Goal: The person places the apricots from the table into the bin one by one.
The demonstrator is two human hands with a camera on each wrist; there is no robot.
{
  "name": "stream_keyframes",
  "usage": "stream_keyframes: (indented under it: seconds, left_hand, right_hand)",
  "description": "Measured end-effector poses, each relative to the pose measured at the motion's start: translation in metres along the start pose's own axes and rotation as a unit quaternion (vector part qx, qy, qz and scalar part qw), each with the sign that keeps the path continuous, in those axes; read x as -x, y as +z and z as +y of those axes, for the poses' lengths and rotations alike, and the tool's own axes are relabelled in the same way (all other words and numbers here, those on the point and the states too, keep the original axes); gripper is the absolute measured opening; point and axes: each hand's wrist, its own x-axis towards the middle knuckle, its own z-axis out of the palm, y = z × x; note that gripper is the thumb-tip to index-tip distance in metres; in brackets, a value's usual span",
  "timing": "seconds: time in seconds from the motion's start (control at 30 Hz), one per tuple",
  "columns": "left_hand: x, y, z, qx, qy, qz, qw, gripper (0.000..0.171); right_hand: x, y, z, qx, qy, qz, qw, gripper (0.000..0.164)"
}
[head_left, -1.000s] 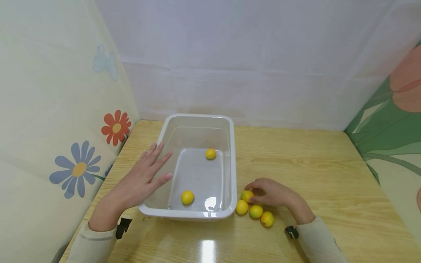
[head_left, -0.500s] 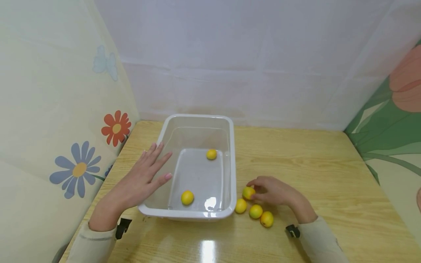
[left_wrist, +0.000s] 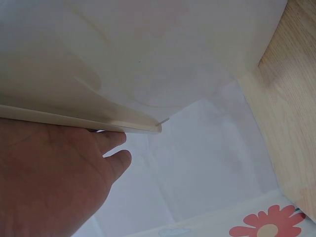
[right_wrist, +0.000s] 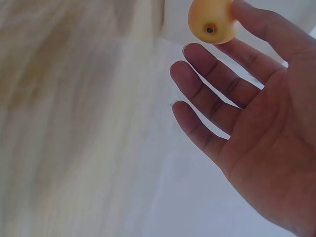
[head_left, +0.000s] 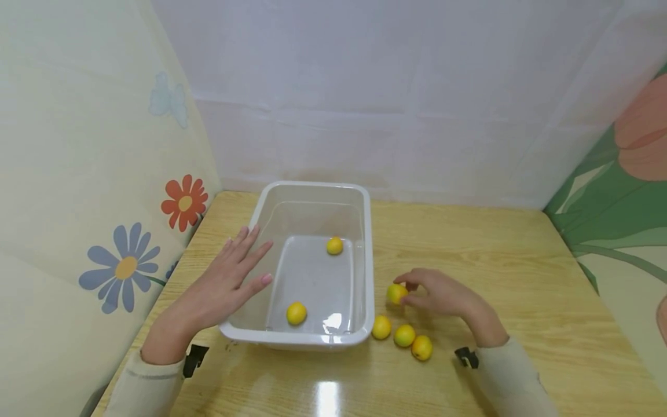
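Note:
Between the thumb and index finger of my right hand [head_left: 440, 294] is a small yellow-green citrus fruit [head_left: 397, 293], pinched just right of the white plastic tub [head_left: 369, 260]. In the right wrist view the same fruit [right_wrist: 211, 22] shows its dark stem end, and the other fingers of that hand [right_wrist: 256, 113] are extended. My left hand [head_left: 221, 284] lies over the tub's left rim with straight, spread fingers. Inside the tub are two yellow citrus fruits, one at the far right [head_left: 334, 245] and one near the front [head_left: 296, 313].
Beside the tub's front right corner, on the wooden table [head_left: 469, 243], sit three more citrus fruits: a yellow one [head_left: 381, 327], a greenish one [head_left: 404, 336] and an orange-tinged one [head_left: 422, 348]. A white cloth backdrop [head_left: 396, 104] stands behind; printed floral cloths flank both sides.
My right hand has moved away from me with the pinched fruit, which has come apart from the other three. My left hand has stayed on the rim.

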Motion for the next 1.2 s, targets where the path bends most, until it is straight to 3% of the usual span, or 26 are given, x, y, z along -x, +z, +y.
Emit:
stream_keyframes:
  seconds: [1.2]
  left_hand:
    - [-0.001,0.001,-0.001,0.002,0.003,0.000,1.0000,0.068]
  right_hand:
    - [-0.006,-0.059,-0.034,0.037,-0.034,0.067,0.996,0.044]
